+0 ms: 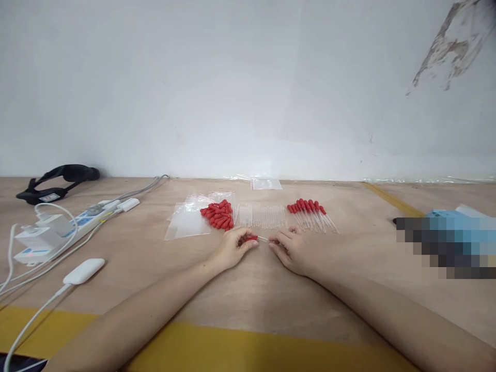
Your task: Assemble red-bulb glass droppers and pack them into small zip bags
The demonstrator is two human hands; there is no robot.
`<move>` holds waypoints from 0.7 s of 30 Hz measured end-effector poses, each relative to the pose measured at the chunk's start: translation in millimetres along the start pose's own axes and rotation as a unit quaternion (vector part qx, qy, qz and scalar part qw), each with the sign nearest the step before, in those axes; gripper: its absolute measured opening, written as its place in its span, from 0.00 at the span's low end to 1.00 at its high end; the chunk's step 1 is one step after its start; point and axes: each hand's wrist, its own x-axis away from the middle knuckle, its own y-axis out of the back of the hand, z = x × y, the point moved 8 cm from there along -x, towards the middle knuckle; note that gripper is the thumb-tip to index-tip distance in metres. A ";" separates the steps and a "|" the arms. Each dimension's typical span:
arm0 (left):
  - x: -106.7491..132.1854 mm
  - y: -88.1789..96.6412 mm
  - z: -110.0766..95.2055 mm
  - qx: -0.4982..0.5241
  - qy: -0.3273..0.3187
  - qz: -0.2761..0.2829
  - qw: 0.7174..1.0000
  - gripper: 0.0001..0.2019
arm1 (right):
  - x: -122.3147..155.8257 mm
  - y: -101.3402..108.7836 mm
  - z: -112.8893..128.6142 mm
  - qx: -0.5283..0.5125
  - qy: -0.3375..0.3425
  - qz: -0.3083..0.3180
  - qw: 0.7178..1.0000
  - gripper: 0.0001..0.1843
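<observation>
My left hand (pixel 234 247) pinches a red rubber bulb (pixel 251 238) on the wooden table (pixel 248 289). My right hand (pixel 290 248) pinches the clear glass tube (pixel 264 239) that runs into that bulb; the two hands meet at mid-table. Just behind them lie a heap of loose red bulbs (pixel 218 215), a row of bare glass tubes (pixel 261 215), and a row of finished droppers with red bulbs (pixel 310 213).
Clear plastic bags (pixel 185 219) lie left of the bulbs, another small bag (pixel 266 184) by the wall. A power strip with chargers and cables (pixel 58 230), a white device (pixel 84 270) and a black strap (pixel 58 181) sit at left. A blurred blue object (pixel 449 243) is at right.
</observation>
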 end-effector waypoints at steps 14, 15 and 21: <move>4.4 -10.6 -16.2 -0.075 -0.070 0.062 0.993 0.06 | -0.1 -12.6 -8.8 -0.007 0.028 0.079 0.996 0.13; 4.8 -11.5 -16.3 -0.081 -0.072 0.064 0.992 0.06 | 0.0 -12.7 -7.6 0.001 0.028 0.076 0.997 0.13; 6.0 -14.1 -17.6 -0.104 -0.081 0.071 0.989 0.07 | 2.9 -23.4 -3.4 0.012 0.007 0.058 0.998 0.14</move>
